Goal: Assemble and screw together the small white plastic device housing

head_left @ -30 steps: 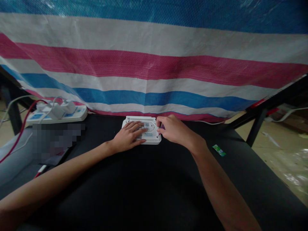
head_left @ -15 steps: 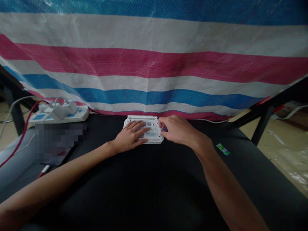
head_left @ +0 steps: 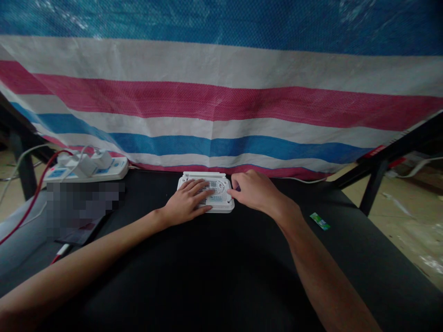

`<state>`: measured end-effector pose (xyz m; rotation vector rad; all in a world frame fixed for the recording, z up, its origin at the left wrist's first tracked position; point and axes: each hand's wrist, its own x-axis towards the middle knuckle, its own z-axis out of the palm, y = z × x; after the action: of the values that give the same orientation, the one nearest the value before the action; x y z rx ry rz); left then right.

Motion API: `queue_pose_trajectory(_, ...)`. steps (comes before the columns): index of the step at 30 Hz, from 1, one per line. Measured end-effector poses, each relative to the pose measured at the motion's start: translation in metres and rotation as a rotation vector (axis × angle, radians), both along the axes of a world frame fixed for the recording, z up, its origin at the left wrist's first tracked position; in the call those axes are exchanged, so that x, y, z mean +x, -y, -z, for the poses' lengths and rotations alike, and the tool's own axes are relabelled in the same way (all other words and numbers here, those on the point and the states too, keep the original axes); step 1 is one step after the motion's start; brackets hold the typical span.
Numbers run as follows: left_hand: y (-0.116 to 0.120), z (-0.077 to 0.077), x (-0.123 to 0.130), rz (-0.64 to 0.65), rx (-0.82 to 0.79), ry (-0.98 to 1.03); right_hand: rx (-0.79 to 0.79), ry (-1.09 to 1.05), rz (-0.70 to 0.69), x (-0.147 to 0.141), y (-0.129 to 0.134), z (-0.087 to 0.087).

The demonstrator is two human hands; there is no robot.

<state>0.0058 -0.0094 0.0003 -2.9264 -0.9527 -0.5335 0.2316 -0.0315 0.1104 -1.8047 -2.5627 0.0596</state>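
Presently, the white device (head_left: 219, 207) lies flat at twelve o'clock of the black table (head_left: 214, 267) — the left hand (head_left: 187, 201) presses its nine o'clock side, fingers spread. At its three o'clock edge, the right hand (head_left: 255, 190) pinches a small purple thing (head_left: 238, 188) — mostly hidden. The green packet (head_left: 320, 221) rests toward four o'clock.

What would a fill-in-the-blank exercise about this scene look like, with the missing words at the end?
1. The left hand lies with its fingers spread on a flat device coloured ____.
2. Seen from the person's place, the power strip lies on the table's ____ side.
3. The small green packet lies beyond the forearm, on the table's ____ side.
4. The hanging sheet is patterned with wide coloured ____.

Missing words: white; left; right; stripes.
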Motion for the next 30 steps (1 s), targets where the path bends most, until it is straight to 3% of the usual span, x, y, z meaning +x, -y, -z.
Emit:
queue_pose_trajectory(5, 0.0005, 0.0003, 0.0002, 0.01, -0.003, 0.03, 0.009, 0.009, -0.05, -0.0034, 0.006, -0.0017)
queue_pose_trajectory(15, -0.001, 0.0018, -0.0003, 0.009, 0.032, 0.012, 0.029, 0.01, 0.035, -0.0028, 0.0044, -0.0027)
queue_pose_trajectory(19, 0.0001, 0.0008, 0.0005, 0.005, 0.036, 0.017, -0.006, -0.016, -0.013, -0.001, 0.0041, -0.0045)
queue_pose_trajectory(30, -0.0011, 0.003, 0.0004, 0.004, 0.042, 0.021, 0.043, -0.039, -0.005, 0.0014, -0.0001, 0.0034)
